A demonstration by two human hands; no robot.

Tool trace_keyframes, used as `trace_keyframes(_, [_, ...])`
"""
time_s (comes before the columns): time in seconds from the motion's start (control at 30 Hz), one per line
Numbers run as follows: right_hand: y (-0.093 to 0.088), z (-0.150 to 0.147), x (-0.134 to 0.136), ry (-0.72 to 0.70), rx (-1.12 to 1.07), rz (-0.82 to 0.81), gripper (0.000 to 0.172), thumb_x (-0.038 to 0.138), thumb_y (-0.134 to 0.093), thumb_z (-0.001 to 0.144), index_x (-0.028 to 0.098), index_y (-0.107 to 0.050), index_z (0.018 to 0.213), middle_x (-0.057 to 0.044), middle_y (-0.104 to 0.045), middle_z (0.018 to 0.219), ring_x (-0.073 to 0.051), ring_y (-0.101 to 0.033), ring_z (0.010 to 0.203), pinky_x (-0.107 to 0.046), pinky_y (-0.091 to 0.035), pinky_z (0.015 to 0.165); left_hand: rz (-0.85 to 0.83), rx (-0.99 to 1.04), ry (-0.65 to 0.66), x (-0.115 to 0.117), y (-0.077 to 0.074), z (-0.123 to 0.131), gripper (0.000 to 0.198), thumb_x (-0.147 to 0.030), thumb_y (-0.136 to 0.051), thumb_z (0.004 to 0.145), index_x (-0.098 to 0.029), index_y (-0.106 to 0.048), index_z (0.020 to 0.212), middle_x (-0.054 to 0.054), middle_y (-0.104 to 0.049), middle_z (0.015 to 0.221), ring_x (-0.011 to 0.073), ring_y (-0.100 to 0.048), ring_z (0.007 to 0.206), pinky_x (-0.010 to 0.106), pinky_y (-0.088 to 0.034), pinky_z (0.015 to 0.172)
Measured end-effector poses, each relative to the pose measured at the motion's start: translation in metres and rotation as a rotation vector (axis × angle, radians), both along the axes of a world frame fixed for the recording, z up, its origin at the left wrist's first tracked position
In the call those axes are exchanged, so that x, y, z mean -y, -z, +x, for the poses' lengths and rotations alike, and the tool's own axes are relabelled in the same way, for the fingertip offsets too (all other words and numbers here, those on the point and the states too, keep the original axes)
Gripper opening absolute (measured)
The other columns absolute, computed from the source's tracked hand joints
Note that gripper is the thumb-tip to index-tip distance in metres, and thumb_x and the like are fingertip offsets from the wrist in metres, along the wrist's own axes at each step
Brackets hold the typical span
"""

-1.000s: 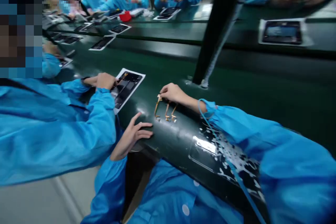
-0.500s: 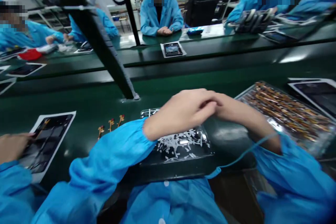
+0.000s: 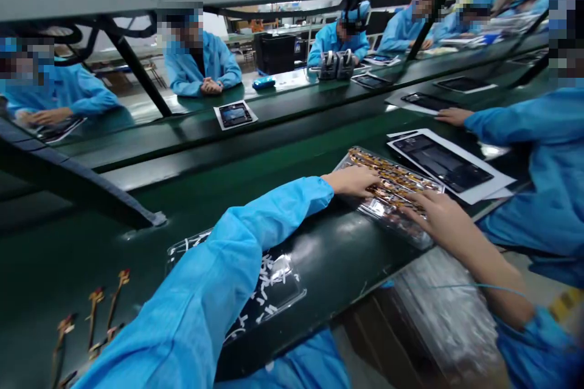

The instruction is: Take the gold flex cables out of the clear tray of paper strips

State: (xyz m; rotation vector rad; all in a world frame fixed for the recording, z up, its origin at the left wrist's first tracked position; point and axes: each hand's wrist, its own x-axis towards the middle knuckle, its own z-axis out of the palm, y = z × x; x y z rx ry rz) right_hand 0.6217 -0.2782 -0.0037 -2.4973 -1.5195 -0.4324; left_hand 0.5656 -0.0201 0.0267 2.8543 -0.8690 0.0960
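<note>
A clear plastic tray (image 3: 413, 236) packed with several orange flex cables lies on the dark green bench, right of centre. My left hand (image 3: 353, 181) reaches across to the tray's near-left edge, fingers stretched out and resting on the cables. My right hand (image 3: 433, 209) lies on the tray's right side. Its fingertips are pressed together among the cables, and what they pinch is too small to make out. A clear tray with white scraps (image 3: 278, 279) sits under my left sleeve. Three loose flex cables (image 3: 93, 310) lie on the bench at the lower left.
A dark device on white paper (image 3: 444, 164) lies just beyond the cable tray, in front of a co-worker's sleeve (image 3: 524, 121) at the right. A slanted black post (image 3: 68, 188) crosses the left. Across the belt, people in blue coats sit at more devices (image 3: 235, 114).
The view has swung right. Both my hands left the middle of the bench, where they were joined, and moved right onto the cable tray. The three loose cables now lie far left.
</note>
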Motion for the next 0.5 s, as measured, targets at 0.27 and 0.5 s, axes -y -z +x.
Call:
trace_keyframes(0.27, [0.028,0.004,-0.015,0.006,0.066,-0.063,0.05,0.05,-0.035,0.1,0.014,-0.07,0.104,-0.021,-0.064,0.105,-0.034,-0.059,0.095,-0.048,-0.046,0.085,-0.026,0.004,-0.008,0.001,0.019,-0.001,0.033,-0.025,-0.055,0.098,-0.012,-0.064,0.127,0.019,-0.061,0.13,0.0281,-0.061,0.118,0.039,-0.045,0.103])
trace_keyframes(0.5, [0.027,0.002,-0.021,-0.018,0.015,-0.103,0.04,0.042,-0.034,0.101,0.019,-0.066,0.098,-0.015,-0.063,0.095,-0.028,-0.06,0.088,-0.04,-0.046,0.079,-0.122,-0.06,0.006,-0.005,0.019,-0.004,0.028,-0.018,-0.052,0.099,-0.013,-0.069,0.12,0.016,-0.066,0.127,0.0249,-0.061,0.12,0.035,-0.045,0.103])
